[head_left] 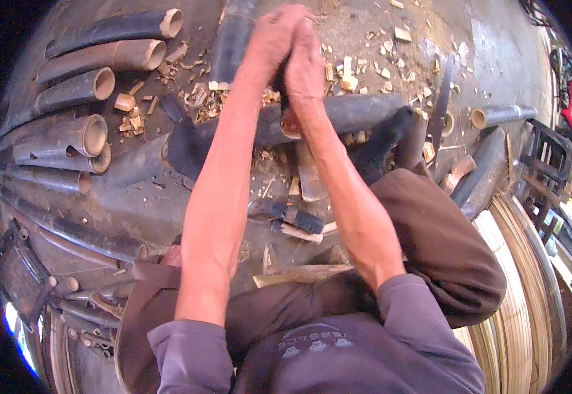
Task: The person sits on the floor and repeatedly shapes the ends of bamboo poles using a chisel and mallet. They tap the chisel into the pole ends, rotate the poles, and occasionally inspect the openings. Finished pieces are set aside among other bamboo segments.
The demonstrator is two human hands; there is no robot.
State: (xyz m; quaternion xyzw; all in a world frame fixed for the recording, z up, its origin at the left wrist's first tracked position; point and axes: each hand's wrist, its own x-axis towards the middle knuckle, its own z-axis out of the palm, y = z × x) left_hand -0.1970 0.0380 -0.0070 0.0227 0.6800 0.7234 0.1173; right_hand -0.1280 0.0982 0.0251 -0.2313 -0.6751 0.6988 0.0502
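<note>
Gripping something dark together, the left hand (267,41) and right hand (304,65) press against each other at the top middle of the head view, both arms stretched straight out from the body. All the fingers are curled shut around a dark handle (281,82), of which only a sliver shows between the palms and just under them (what tool it belongs to cannot be told).

Directly beneath the closed fingers a blackened bamboo pole (358,110) lies crosswise, its cut end (290,125) pale and orange just below the right wrist. Two feet in dark socks rest on this pole: the left foot (184,146) down and to the left of the fingers, the right foot (381,141) down and to the right.

Beyond the fingertips another dark bamboo pole (232,39) runs away toward the top edge. Well to the left of the fingers a stack of short bamboo sections (79,88) lies with hollow ends facing right. Pale wood chips (200,98) litter the ground (496,52) on both sides of the hands.

Nearer the body than the fingers, between the forearms, a dark-handled tool (291,218) lies on the ground. Far down to the right of the fingers, bundles of thin pale bamboo strips (516,289) curve along the rim.
</note>
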